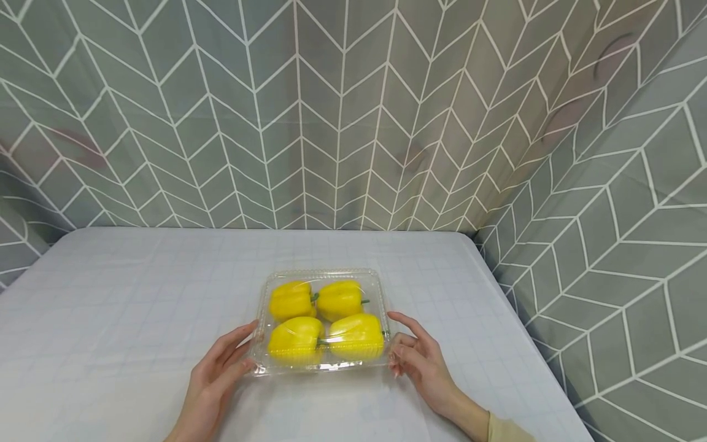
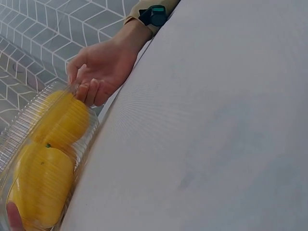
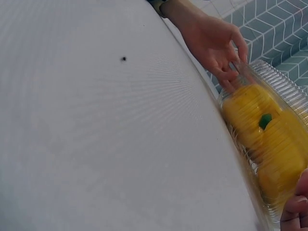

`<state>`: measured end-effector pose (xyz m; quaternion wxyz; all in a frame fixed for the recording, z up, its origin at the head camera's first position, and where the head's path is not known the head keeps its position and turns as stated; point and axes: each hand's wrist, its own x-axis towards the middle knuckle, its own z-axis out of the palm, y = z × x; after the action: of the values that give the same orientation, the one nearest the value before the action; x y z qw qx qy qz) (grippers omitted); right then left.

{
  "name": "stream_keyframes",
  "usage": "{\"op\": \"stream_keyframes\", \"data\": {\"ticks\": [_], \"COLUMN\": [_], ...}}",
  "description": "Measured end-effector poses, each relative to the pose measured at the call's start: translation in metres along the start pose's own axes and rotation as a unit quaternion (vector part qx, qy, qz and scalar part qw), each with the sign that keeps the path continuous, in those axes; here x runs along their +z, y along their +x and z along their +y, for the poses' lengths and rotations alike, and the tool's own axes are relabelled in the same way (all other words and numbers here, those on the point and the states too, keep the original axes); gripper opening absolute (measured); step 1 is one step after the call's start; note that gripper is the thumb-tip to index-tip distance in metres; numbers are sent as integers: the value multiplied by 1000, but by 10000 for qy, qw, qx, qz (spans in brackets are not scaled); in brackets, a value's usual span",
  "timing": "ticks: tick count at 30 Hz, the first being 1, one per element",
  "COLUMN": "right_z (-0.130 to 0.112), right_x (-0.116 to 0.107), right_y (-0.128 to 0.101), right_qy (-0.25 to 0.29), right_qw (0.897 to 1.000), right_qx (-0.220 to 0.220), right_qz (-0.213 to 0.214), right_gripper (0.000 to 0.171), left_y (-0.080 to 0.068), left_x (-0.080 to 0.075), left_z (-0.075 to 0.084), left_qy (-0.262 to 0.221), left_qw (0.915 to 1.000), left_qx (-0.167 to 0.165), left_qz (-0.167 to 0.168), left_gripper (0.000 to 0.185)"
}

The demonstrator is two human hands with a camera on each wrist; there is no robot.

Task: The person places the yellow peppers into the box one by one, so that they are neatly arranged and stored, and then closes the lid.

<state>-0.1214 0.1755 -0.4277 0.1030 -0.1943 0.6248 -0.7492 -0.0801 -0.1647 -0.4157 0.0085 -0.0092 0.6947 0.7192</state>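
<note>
A clear plastic box (image 1: 322, 273) sits on the desk (image 1: 127, 307), near the front edge and a little right of the middle. The desk has a pale cloth with a faint grid of squares. There is lots of bare cloth to the left of the box and behind it. On the right there is less room before the desk's right edge. A curtain (image 1: 353, 110) with a grey and white zigzag pattern hangs behind the desk and along its right side, close to both edges.

The box has a ridged see-through lid, and the lid is closed. Inside are four yellow peppers (image 1: 298, 339) with green stems, two in front and two at the back, packed tight together. They fill the box.

The left hand (image 1: 218, 374) is open, and its fingers and thumb touch the box's front left corner. The right hand (image 1: 417, 359) is at the box's right side with its fingers bent, and the fingertips touch the rim there. A tan sleeve (image 1: 505, 430) shows at the right wrist.

No words or labels can be read on the box.
</note>
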Motion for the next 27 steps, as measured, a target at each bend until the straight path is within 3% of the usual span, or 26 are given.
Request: {"op": "stream_keyframes", "data": {"ticks": [5,11,19,22,27], "right_z": [1,5,5,6,9], "right_x": [-5,-13,-20,-22,-23], "right_y": [-2,-6,-6,-5,-4], "right_qy": [-252,-88,-124,-209,-305], "right_qw": [9994,9980,9968,9954,9919], "right_qx": [-232,-601,-717,-824,-893], "right_qz": [98,159,331,452,846], "right_gripper": [47,44,44,42,40], "left_y": [1,3,6,7,6], "left_x": [1,3,3,2,-6], "left_z": [-4,-7,-9,-10,-11], "left_qy": [-146,-30,132,234,277], "left_qw": [9997,9994,9981,9978,9956], "left_qx": [197,211,451,449,747], "left_qz": [42,265,391,434,490], "left_gripper": [45,45,44,44,39]}}
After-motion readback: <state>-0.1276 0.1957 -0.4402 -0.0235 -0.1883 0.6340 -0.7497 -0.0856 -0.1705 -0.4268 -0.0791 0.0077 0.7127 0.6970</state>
